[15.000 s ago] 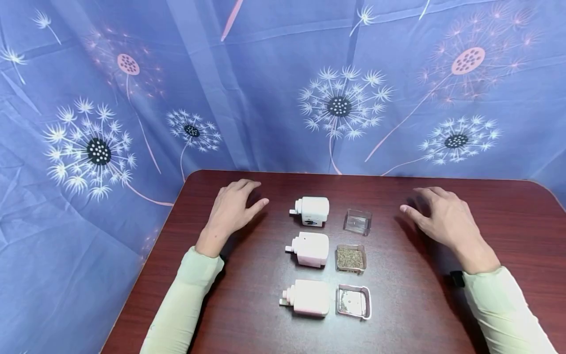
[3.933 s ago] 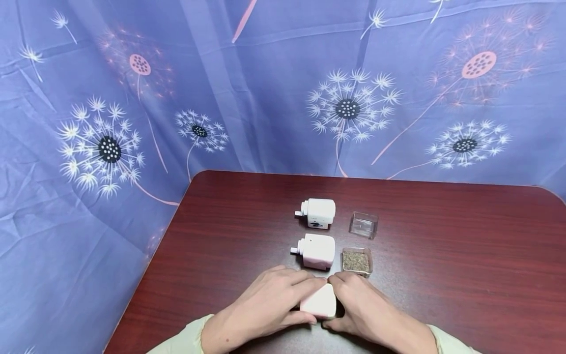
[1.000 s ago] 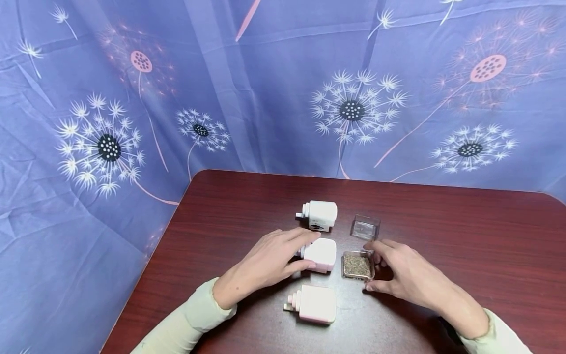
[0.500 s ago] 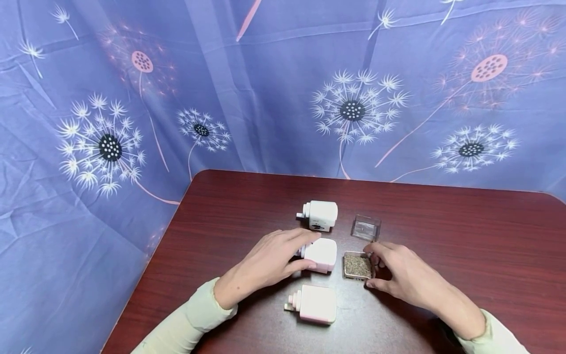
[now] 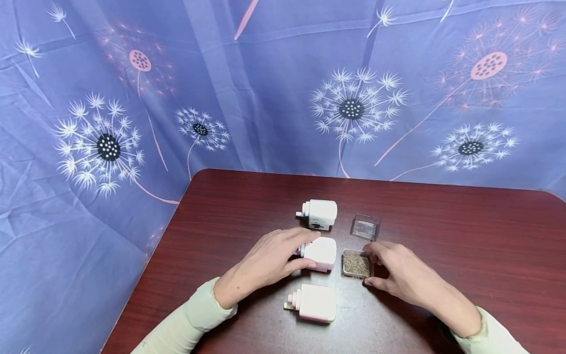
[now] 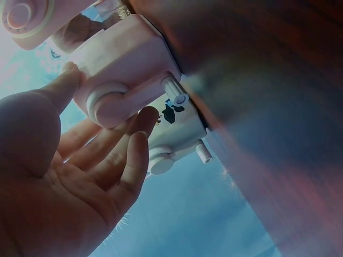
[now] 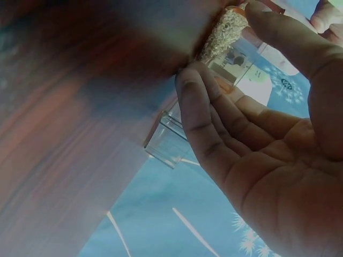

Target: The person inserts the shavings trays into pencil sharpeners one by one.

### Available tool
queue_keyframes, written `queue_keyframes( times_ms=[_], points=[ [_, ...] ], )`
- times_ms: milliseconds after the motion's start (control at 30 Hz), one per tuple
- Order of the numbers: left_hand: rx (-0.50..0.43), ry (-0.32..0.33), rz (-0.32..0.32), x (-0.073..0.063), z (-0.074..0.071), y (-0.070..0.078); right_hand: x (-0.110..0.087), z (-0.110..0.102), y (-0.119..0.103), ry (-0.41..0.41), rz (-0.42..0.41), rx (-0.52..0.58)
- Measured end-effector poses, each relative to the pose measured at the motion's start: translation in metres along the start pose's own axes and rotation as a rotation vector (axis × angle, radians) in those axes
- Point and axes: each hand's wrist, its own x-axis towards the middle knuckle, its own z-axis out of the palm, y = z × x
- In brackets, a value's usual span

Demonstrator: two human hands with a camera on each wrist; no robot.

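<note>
Thumb and fingers of my left hand (image 5: 269, 258) grip the sides of the middle pinkish-white bottle-shaped container (image 5: 324, 251), near its stepped cap end. The left wrist view shows its round cap (image 6: 110, 107) and a short spout (image 6: 177, 92) at the side. To its right lies a small clear tray (image 5: 353, 276) filled with grey-brown seed-like bits (image 7: 228, 32). My right hand (image 5: 404, 268) pinches that tray at its right side, thumb at the near corner and forefinger at the far one. A narrow gap shows between tray and container.
Beyond the middle container lies a white one (image 5: 323, 212) with a dark print, beside a clear tray (image 5: 365, 228). A third, pinkish container (image 5: 317, 304) lies nearer. All are on a dark red wooden table (image 5: 239, 206), with a blue dandelion-print curtain (image 5: 265, 98) behind.
Both hands moved from the nearest container to the middle container and its tray. The clear tray once beside the nearest container no longer shows there. Over the last second hardly anything has moved.
</note>
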Motion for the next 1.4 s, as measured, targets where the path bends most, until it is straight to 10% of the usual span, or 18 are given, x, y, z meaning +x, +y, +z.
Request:
queue_keyframes(
  times_ms=[1400],
  points=[
    [-0.052, 0.002, -0.032, 0.000, 0.000, 0.000, 0.016, 0.008, -0.011, 0.008, -0.034, 0.030]
  ],
)
